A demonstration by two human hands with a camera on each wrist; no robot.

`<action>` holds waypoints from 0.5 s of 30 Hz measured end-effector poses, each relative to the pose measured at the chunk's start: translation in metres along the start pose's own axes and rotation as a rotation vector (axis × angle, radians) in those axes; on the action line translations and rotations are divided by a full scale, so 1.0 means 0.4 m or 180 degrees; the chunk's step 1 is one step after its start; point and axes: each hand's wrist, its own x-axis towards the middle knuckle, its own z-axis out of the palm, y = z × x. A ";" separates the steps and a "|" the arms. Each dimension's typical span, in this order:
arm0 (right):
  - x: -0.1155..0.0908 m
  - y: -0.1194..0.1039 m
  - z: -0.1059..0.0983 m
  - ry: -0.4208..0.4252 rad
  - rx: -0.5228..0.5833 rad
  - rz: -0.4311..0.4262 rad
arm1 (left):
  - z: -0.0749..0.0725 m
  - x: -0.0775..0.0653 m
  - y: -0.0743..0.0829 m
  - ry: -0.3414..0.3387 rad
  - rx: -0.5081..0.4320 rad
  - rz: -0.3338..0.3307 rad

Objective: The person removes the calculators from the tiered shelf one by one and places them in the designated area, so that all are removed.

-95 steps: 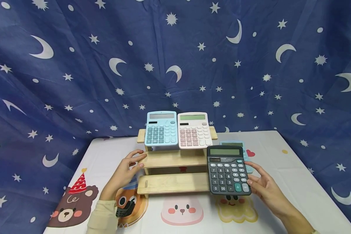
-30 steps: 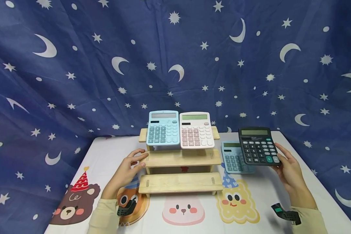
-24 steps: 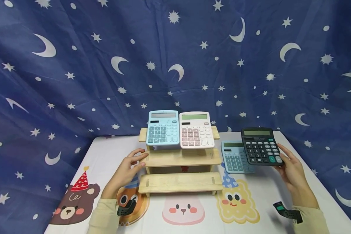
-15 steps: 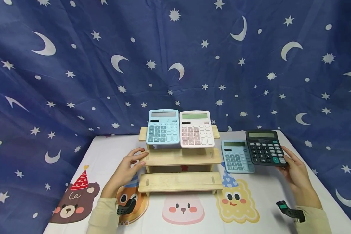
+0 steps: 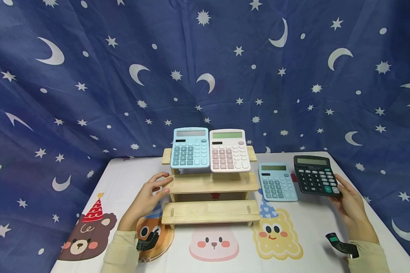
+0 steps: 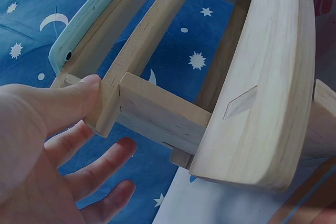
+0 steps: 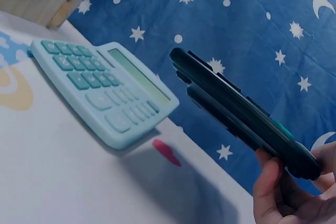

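My right hand [image 5: 348, 199] holds a black calculator [image 5: 315, 175] by its lower right corner, just above the table at the right; the right wrist view shows the black calculator [image 7: 247, 116] edge-on with my thumb [image 7: 268, 182] on it. A teal calculator [image 5: 276, 181] lies flat just left of it, seen also as the teal calculator [image 7: 102, 87]. My left hand [image 5: 149, 199] rests with relaxed fingers on the left end of the wooden stepped rack [image 5: 210, 189]; my thumb [image 6: 79, 95] touches a rack rail [image 6: 152, 106]. A light blue calculator [image 5: 190, 148] and a pink calculator [image 5: 229, 151] lean on the top step.
The table carries a white cloth with cartoon animals [image 5: 213, 242]. A dark blue star-and-moon curtain [image 5: 205, 68] hangs behind and at both sides. The rack's lower two steps [image 5: 210, 212] hold nothing.
My right hand has carried the black calculator from in front of the rack out to the right and down, past the teal calculator. The left hand has stayed on the rack.
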 end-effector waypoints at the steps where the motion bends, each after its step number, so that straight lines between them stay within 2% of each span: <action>1: 0.003 0.002 -0.003 0.0031 -0.0029 0.0017 | -0.001 0.000 0.000 -0.0001 0.0005 0.0002; 9: 0.013 0.017 -0.018 0.0229 -0.0206 0.0256 | -0.004 -0.001 0.004 -0.0012 0.0026 -0.0004; 15: 0.017 0.024 -0.024 0.0181 -0.0146 0.0406 | -0.003 -0.002 0.003 -0.0002 0.0022 -0.0003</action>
